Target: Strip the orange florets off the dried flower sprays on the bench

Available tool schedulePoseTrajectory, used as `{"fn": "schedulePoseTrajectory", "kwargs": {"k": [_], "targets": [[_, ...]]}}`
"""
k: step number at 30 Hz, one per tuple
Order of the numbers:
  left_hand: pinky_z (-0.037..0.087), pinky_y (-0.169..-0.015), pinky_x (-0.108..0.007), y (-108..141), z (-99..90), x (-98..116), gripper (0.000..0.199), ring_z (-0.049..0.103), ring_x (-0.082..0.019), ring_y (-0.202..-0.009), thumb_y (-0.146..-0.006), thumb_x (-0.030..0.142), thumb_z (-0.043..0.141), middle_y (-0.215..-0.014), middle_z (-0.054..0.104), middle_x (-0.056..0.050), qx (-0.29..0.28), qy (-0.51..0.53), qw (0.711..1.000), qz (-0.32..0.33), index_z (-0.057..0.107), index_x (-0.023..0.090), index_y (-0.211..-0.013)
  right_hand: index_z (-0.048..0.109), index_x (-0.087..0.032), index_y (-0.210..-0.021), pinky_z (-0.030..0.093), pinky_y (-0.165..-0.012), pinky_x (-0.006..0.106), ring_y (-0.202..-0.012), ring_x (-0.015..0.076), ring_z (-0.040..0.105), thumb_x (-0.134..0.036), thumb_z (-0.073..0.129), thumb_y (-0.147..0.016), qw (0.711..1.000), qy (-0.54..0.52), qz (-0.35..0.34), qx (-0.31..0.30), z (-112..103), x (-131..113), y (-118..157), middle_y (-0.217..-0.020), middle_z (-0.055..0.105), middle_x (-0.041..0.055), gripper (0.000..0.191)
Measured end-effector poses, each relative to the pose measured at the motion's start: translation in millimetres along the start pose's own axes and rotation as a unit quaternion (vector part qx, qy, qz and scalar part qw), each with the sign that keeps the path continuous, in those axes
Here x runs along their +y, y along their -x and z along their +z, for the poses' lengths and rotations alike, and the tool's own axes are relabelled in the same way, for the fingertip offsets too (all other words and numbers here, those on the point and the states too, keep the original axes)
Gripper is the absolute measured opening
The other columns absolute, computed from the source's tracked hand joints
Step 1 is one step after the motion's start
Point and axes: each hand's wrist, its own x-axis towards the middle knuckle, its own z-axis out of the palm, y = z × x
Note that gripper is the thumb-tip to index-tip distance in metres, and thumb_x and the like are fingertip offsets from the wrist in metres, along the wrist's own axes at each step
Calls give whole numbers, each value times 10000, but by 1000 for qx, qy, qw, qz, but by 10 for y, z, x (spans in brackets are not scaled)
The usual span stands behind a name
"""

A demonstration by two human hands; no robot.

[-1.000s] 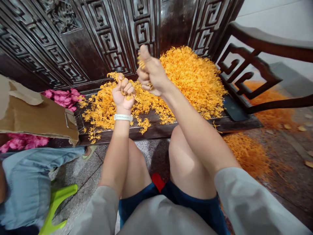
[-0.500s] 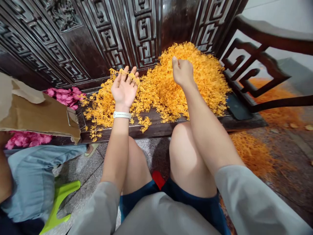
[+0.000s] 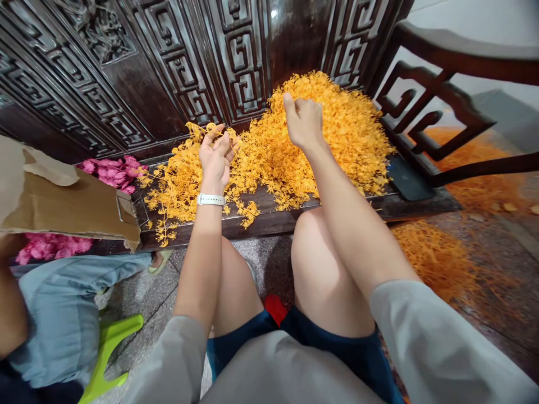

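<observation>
My left hand (image 3: 216, 156), with a white band on its wrist, is raised over the smaller part of the orange-yellow flowers. Its fingers curl round a thin orange-yellow flower sprig (image 3: 194, 132) whose end sticks out to the left. My right hand (image 3: 305, 120) is closed with the thumb on top, in front of the tall heap of orange-yellow flowers (image 3: 353, 140). What its fingers hold, if anything, is hidden. The flowers lie on a dark wooden bench (image 3: 269, 216).
A torn cardboard box (image 3: 67, 202) stands at left, with pink flowers (image 3: 113, 173) behind it. A person in jeans (image 3: 59, 314) sits there near a green stool (image 3: 112, 348). A dark flat object (image 3: 410, 177) lies by the carved armrest (image 3: 442, 101). Orange stems (image 3: 433, 264) cover floor at right.
The fingers of my left hand have gone from spread to curled round the sprig. My right hand has shifted slightly left, still closed.
</observation>
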Motion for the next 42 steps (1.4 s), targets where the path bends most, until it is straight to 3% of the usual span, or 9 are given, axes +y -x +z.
{"fn": "schedulePoseTrajectory", "kwargs": {"k": [4,7,9,13,17,22,31,35,42], "targets": [[609,-945,-249,-23,18,-25,168,768,-109,-898,-984,130,732,-934,722,3,38,18,998,37,656,230,-1095,580,-212,-780,522,-784,360,-748,191,625,-803,401,-1027,988,-129,46,-77,228,-116,115,-690,570,35,665],[595,-941,-253,-12,33,-19,141,738,-86,-851,-1018,93,683,-908,697,21,55,30,997,44,620,210,-1064,614,-211,-886,516,-674,336,-652,176,590,-847,510,-952,948,-245,46,-197,453,-338,263,-670,555,7,648],[586,-905,-257,-4,33,-19,125,714,-74,-835,-1037,116,684,-906,689,31,64,20,997,45,611,212,-1074,601,-221,-951,509,-658,328,-656,179,584,-842,546,-937,928,-284,44,-236,575,-511,358,-696,564,6,623],[557,-812,-220,-10,12,-39,152,707,-77,-859,-1029,136,709,-943,715,24,71,-6,996,58,626,229,-1115,539,-240,-928,514,-767,350,-784,209,595,-742,554,-1007,951,-252,0,-180,673,-768,466,-784,581,25,508],[538,-703,-178,0,14,-46,256,715,-98,-809,-965,218,800,-910,727,12,56,-42,996,57,655,261,-1171,506,-240,-856,493,-838,353,-845,217,580,-633,534,-1071,968,-199,-33,-151,661,-819,465,-808,572,33,448],[511,-649,-168,81,98,-23,198,635,-72,-657,-972,239,796,-821,683,42,32,-45,998,29,665,280,-1115,490,-243,-808,482,-776,342,-790,196,554,-661,517,-1066,968,-217,-6,-123,706,-695,394,-802,580,32,493],[559,-717,-198,135,194,-71,252,716,-109,-759,-993,329,778,-908,726,-2,-20,-1,997,-71,642,291,-1202,426,-257,-736,434,-542,288,-620,155,483,-852,537,-945,930,-335,97,-114,738,-578,319,-633,456,-11,640],[545,-702,-191,113,152,-136,310,694,-100,-723,-945,259,833,-877,714,12,-45,-34,998,-27,615,274,-1165,457,-248,-771,442,-552,291,-605,156,503,-922,475,-909,922,-353,110,-114,699,-544,298,-641,446,-13,688],[544,-724,-230,39,94,-270,436,667,-124,-742,-914,396,864,-871,687,7,-40,-97,993,45,575,258,-1209,533,-199,-848,452,-759,316,-815,184,567,-807,296,-1050,971,-223,52,-66,752,-527,310,-798,547,40,684]]}}
